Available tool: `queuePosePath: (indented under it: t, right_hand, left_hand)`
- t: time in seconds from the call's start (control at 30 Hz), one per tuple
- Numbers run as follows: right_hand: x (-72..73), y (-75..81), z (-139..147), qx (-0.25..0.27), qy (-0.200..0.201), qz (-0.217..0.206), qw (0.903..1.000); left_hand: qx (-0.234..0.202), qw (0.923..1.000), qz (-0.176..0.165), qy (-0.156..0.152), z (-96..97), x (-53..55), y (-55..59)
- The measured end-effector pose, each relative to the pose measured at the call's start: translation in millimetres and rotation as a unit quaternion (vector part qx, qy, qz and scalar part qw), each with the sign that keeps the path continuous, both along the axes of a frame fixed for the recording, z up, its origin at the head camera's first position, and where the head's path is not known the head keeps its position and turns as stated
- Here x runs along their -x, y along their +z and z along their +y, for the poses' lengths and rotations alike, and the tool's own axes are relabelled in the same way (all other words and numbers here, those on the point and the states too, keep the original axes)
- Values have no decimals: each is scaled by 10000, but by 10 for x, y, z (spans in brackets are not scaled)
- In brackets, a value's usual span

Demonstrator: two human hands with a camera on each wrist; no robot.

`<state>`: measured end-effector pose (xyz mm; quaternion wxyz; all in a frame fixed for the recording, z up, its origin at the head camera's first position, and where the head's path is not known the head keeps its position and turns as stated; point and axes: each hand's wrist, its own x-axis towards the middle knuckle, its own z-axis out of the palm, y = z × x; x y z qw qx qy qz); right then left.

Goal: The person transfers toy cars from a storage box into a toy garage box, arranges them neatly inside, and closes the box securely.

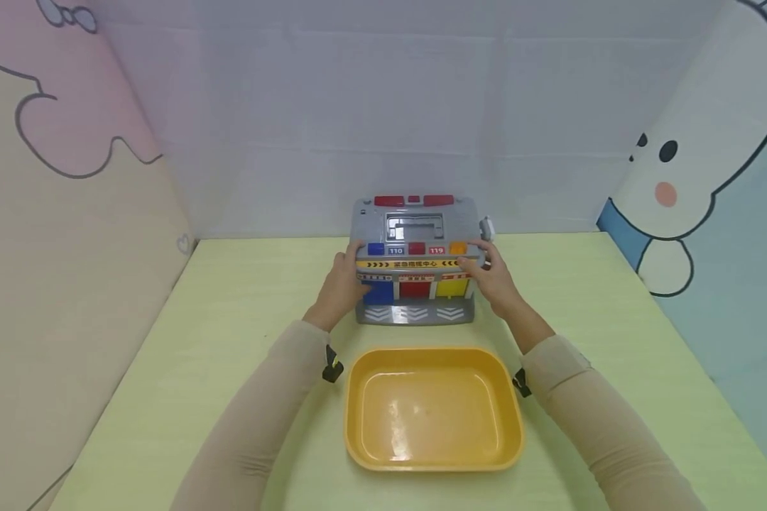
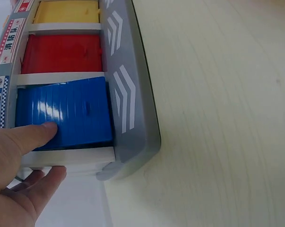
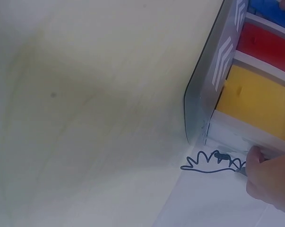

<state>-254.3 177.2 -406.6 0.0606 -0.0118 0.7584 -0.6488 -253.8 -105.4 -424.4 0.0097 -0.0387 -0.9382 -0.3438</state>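
A grey toy emergency station (image 1: 415, 264) with red lights on its roof stands upright at the back of the table. My left hand (image 1: 340, 291) grips its left side. In the left wrist view, the thumb lies on the blue door (image 2: 66, 116), which sits slightly askew in its frame, with other fingers behind the side wall. On the right side my right hand (image 1: 497, 285) holds the station by its upper corner, next to the yellow door (image 3: 258, 101). The red door (image 2: 62, 53) is between the other two. Part of the right hand's grip is hidden.
A yellow tray (image 1: 447, 411) lies in front of the station, between the forearms. Behind stands a pale wall (image 1: 294, 128), with cartoon panels left and right. A white piece (image 1: 487, 228) sticks out at the station's upper right. The tabletop (image 1: 230, 298) is pale green.
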Motion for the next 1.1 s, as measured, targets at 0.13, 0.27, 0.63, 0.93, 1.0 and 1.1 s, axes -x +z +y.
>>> queuePosePath:
  t: [0.13, 0.27, 0.63, 0.93, 1.0, 1.1]
  right_hand:
    - [80, -123, 33, -112, -10, 45, 9999]
    - [76, -91, 53, -123, 51, 29, 9999]
    - [-5, 86, -1, 26, 289, -287, 9992]
    - [10, 47, 32, -22, 397, -288, 9988]
    - [40, -16, 49, -49, 339, -216, 9992]
    - [39, -59, 60, -135, 279, -8, 9995]
  left_hand:
    - [-26, 9998, 156, 80, 12, 2, -22]
    - [1, 9990, 432, 125, 40, 8, -55]
    - [77, 9968, 712, 361, 59, -25, -117]
    - [236, 9968, 691, 330, 48, -25, -110]
    - [223, 9971, 648, 320, 45, -26, -108]
    - [94, 9978, 590, 285, 38, -32, -114]
